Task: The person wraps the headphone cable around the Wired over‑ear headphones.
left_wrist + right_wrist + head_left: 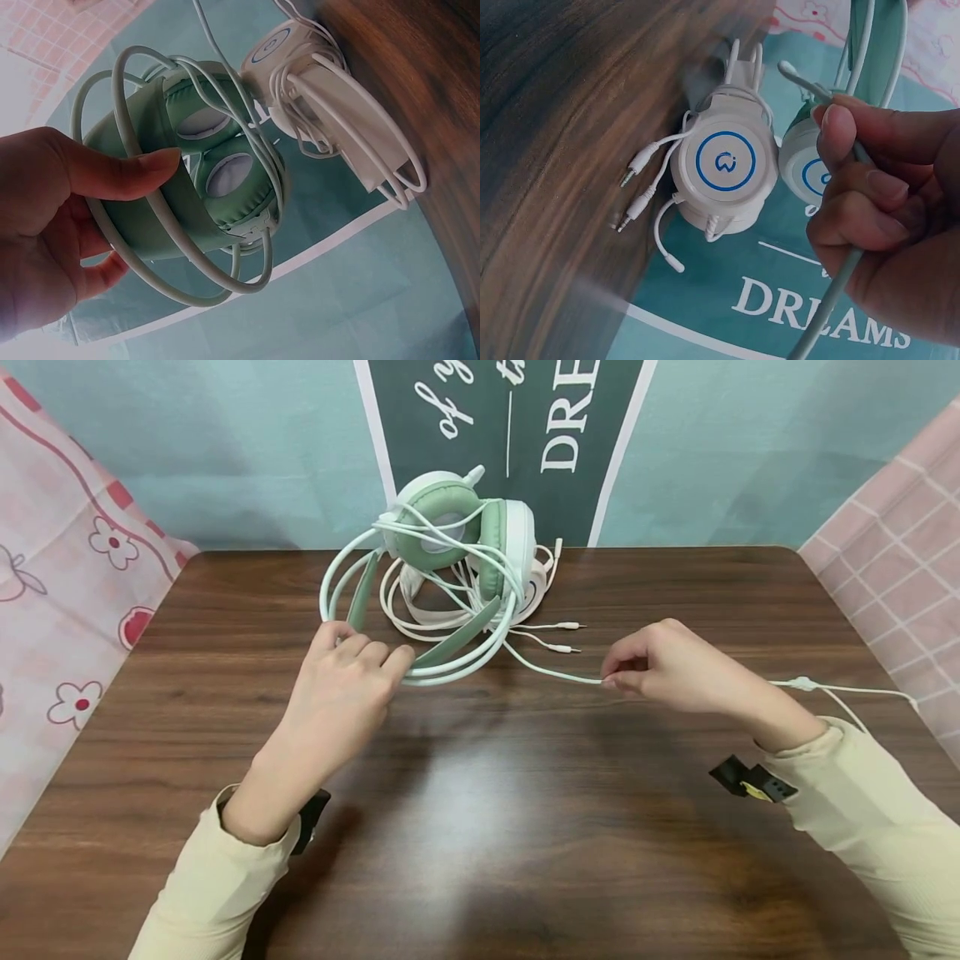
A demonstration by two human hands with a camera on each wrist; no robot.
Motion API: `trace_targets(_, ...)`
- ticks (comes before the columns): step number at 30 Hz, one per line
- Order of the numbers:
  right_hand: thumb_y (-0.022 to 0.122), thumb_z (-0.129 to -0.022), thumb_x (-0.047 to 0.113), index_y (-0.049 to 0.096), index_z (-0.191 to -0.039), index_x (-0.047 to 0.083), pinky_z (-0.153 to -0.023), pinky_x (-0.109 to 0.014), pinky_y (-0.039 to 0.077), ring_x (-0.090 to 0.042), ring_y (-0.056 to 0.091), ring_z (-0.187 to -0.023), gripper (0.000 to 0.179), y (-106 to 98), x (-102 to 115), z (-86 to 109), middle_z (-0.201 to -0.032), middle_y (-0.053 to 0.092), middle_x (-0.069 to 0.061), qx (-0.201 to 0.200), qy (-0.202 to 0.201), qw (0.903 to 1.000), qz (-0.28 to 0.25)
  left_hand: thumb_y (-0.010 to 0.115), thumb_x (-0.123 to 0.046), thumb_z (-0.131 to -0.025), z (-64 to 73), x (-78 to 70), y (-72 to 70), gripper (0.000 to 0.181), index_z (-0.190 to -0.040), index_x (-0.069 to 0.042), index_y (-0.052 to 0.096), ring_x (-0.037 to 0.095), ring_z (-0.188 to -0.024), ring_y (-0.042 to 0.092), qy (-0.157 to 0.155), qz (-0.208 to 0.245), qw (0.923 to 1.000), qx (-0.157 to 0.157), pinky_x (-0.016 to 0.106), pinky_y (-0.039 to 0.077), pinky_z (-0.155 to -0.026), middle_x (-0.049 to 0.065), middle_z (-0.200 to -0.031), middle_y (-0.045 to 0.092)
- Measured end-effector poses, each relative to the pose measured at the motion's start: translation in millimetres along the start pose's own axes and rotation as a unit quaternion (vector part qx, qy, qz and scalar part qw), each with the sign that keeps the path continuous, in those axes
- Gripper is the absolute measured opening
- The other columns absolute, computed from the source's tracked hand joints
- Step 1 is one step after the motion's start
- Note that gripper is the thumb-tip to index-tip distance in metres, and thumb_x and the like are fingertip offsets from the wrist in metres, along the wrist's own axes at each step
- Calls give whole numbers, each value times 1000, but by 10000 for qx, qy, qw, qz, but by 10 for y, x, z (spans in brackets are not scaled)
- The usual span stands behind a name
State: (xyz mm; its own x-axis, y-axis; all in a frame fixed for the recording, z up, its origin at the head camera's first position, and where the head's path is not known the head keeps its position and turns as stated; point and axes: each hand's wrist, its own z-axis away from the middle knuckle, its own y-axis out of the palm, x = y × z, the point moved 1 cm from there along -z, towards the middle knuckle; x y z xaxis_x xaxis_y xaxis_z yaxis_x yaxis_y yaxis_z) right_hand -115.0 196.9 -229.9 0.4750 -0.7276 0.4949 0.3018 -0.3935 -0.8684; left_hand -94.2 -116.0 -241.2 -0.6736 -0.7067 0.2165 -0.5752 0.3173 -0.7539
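Observation:
Green-and-white headphones [491, 552] are tilted in my left hand [341, 693], above the table. Its thumb and fingers grip the green headband [191, 191] and the two thin tubes over it, as the left wrist view shows. Pale green cable is looped round the ear cups. To the right, my right hand [667, 668] pinches a stretch of that cable [551, 672] between thumb and fingers. Beyond this hand, the cable runs to a small splitter [802, 683]. White headphones [727, 161] with a blue ring on the cup are behind, partly hidden in the head view.
Two jack plugs [641, 161] of the white headphones point out over the wooden table [465, 827]. Their microphone boom [676, 264] hangs beside the cup. A blue-green backdrop [247, 460] with lettering closes the far edge; patterned pink cloths [75, 610] flank both sides.

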Motion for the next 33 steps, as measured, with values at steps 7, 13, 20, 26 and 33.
trace_targets(7,65,-80,3,68,-76,14,-48,-24,38,-7,45,-51,12,-45,16,14,-61,54,9,-97,73,9998,140,41,13,-73,-7,-2,-5,16,-67,-1,45,26,-46,44,-2,68,10000,-18,43,39,-67,8,-51,43)
trace_targets(13,65,-79,2,68,-74,15,-49,-23,38,-6,46,-51,15,-46,50,42,-58,54,10,-260,175,9994,152,40,12,-73,-6,-3,-8,16,-66,-2,44,27,-46,45,20,120,9999,-4,42,38,-67,9,-51,45)
trace_targets(20,65,-78,0,67,-72,15,-48,-23,38,-5,45,-49,17,-29,71,51,-56,53,11,-478,111,9986,187,41,13,-72,5,-6,-14,16,-67,-2,45,27,-47,46,28,215,9998,52,42,39,-67,8,-52,45)
trace_targets(26,65,-78,1,69,-74,14,-48,-24,37,-7,46,-50,15,-53,61,52,-63,59,9,-652,167,9973,286,42,13,-71,12,-1,-24,16,-68,-2,46,28,-50,50,12,260,9996,97,42,39,-68,9,-53,47)
trace_targets(33,69,-75,-1,69,-74,16,-48,-20,37,-1,45,-50,18,-93,311,-33,-64,59,12,-917,-804,9920,320,42,14,-70,12,11,-23,17,-67,-2,45,27,-50,50,0,294,9995,110,42,39,-67,8,-52,46)
